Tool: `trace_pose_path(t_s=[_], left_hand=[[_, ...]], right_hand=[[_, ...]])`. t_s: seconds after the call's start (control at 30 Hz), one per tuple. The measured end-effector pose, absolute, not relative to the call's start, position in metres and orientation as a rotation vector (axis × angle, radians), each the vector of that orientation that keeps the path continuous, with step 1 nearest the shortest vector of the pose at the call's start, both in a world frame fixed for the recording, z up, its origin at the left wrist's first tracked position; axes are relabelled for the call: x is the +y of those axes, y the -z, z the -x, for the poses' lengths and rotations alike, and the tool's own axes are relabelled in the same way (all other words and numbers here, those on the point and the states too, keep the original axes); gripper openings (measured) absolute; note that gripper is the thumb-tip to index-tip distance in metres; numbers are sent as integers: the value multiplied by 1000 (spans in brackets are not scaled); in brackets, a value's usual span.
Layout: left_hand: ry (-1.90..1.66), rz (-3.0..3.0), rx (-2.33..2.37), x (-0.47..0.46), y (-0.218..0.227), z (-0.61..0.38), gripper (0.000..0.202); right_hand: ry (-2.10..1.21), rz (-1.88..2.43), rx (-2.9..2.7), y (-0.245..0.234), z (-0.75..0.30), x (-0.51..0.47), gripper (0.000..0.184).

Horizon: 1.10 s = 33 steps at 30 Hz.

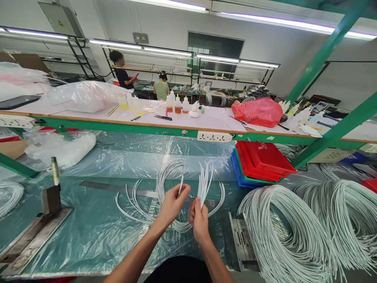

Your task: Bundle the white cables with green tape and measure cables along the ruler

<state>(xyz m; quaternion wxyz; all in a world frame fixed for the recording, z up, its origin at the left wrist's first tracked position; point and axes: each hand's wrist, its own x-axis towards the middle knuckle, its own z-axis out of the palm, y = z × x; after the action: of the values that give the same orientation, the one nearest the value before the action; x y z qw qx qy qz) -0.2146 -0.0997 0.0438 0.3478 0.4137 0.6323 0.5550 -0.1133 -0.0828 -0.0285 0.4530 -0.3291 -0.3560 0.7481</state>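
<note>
My right hand [199, 220] is closed around a bunch of white cables [204, 184], whose ends fan upward above the fingers. Just to its left, my left hand [173, 200] pinches a short, light-coloured piece [181, 181] that sticks up between thumb and fingers; it may be a cable end, but I cannot tell. Several loose white cables [135, 200] curve over the bench under and beside both hands. Beneath them lies a long steel ruler [118, 188], partly covered by the cables and the hands.
Large coils of white cable [282, 228] lie at right, beside a metal block [243, 239]. Red trays [262, 157] are stacked behind. A metal fixture [51, 204] stands at left. Across the back runs a shelf [141, 122] with bottles [178, 105]; two people [161, 86] are beyond.
</note>
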Motion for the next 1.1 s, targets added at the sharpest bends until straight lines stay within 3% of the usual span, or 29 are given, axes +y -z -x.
trace_pose_path(t_s=[0.53, 0.73, 0.93, 1.1], left_hand=[[-1271, -1171, 1462, -107, -29, 216, 52], [-1538, -973, 1603, -106, -40, 227, 48], [-1355, -990, 1515, -112, -42, 223, 55], [-1537, -962, 1649, -117, -33, 217, 44]], right_hand=[[-1843, 845, -1008, 24, 120, -88, 70], [-1977, 753, -1133, 20, 121, -90, 67], [-2023, 738, -1104, 22, 123, -95, 67], [-1900, 809, -1080, 25, 126, -99, 66]])
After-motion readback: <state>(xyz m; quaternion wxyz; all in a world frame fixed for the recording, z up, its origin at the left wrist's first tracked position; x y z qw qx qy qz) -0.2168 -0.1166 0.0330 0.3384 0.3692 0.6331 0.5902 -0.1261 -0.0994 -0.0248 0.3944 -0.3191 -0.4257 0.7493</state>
